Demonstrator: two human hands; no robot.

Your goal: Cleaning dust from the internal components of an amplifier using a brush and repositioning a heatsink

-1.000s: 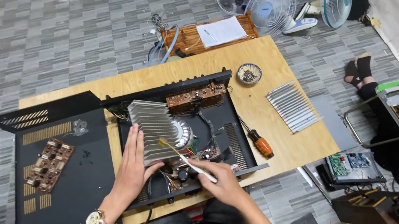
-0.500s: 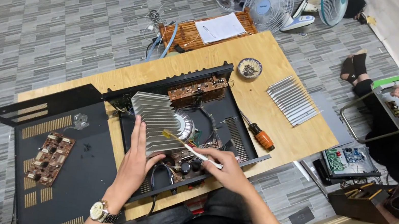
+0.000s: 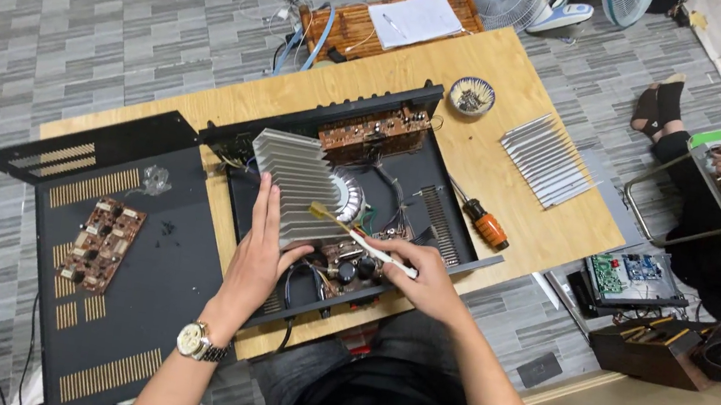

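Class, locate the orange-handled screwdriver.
In the head view, the orange-handled screwdriver lies on the wooden table, just right of the open black chassis, below the small bowl.

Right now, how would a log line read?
left hand: on finned heatsink | right hand: holds brush | open chassis on table

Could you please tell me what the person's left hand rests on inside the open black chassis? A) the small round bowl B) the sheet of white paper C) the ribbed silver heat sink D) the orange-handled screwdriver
C: the left hand lies flat on the ribbed silver heat sink in the open black chassis.
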